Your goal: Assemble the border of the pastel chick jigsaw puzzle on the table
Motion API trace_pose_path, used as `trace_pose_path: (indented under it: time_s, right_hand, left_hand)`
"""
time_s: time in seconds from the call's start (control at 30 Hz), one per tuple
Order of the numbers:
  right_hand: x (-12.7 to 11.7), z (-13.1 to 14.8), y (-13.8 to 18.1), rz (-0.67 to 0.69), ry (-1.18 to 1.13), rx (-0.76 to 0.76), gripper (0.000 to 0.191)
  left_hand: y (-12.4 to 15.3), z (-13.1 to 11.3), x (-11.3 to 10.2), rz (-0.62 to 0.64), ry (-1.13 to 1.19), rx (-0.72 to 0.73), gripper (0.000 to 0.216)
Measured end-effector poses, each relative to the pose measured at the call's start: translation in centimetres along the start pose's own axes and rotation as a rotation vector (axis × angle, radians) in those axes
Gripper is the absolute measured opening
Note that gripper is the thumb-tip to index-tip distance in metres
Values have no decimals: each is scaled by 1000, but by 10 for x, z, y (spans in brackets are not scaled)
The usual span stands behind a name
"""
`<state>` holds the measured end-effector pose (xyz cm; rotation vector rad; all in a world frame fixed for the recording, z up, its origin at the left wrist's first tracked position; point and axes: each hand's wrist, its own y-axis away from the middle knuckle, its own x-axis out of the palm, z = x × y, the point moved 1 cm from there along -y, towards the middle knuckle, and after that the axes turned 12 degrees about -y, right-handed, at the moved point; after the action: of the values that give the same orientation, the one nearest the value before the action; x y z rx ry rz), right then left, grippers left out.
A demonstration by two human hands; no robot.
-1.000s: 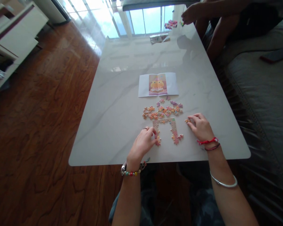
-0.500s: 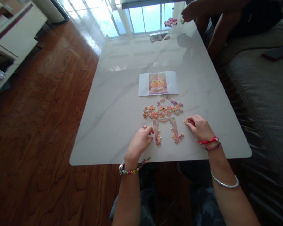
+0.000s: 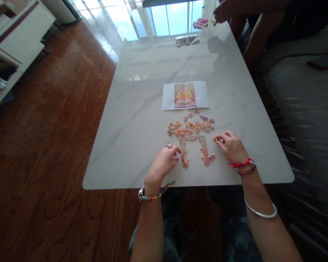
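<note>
A partly joined jigsaw puzzle (image 3: 205, 151) lies on the white table, its top and two sides forming a frame with a bare middle. My left hand (image 3: 165, 160) rests at its left side, fingers apart and curved, fingertips at the edge. Just right of the frame, my right hand (image 3: 231, 147) pinches a small jigsaw piece (image 3: 214, 139) between thumb and forefinger. Above the frame spreads a heap of loose puzzle pieces (image 3: 190, 127), orange and pink, with a few purple ones. Two pink pieces (image 3: 212, 157) sit by the right side.
Behind the pieces lies a creased picture sheet (image 3: 184, 95) showing an orange figure. Farther off on the table (image 3: 125, 145) are a torn wrapper (image 3: 187, 40) and another pile of pink pieces (image 3: 200, 23). Another person's hand (image 3: 221, 14) is beside that pile, near the sofa (image 3: 297, 87).
The view has shifted slightly, moving the table and puzzle a little to the right in the picture. Both hands stay nearly in place, the right still pinching its piece.
</note>
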<state>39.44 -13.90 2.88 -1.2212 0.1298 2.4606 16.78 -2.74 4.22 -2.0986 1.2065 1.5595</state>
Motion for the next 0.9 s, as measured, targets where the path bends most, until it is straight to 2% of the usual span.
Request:
trace_pose_path:
  time_s: [0.13,0.33,0.5,0.77,0.83,0.9]
  right_hand:
    - [0,5,0,46,-25,-22,16]
    - [18,47,4,232,-208,-188,14]
    - [32,62,9,357,-136,-232,13]
    - [25,57,6,299,-117,-210,16]
    - [16,44,4,196,-79,-146,16]
    - [5,22,1,36,-17,-30,14]
  left_hand:
    - [0,-1,-1,-4,-7,2,24]
    - [-1,-5,-5,-41,2,45,22]
    - [-2,-4,-4,-70,-10,48,22]
    - [-2,0,-3,-112,16,53,20]
    - [-4,0,-5,-154,32,60,19]
    - [-10,1,-9,-199,50,71,18]
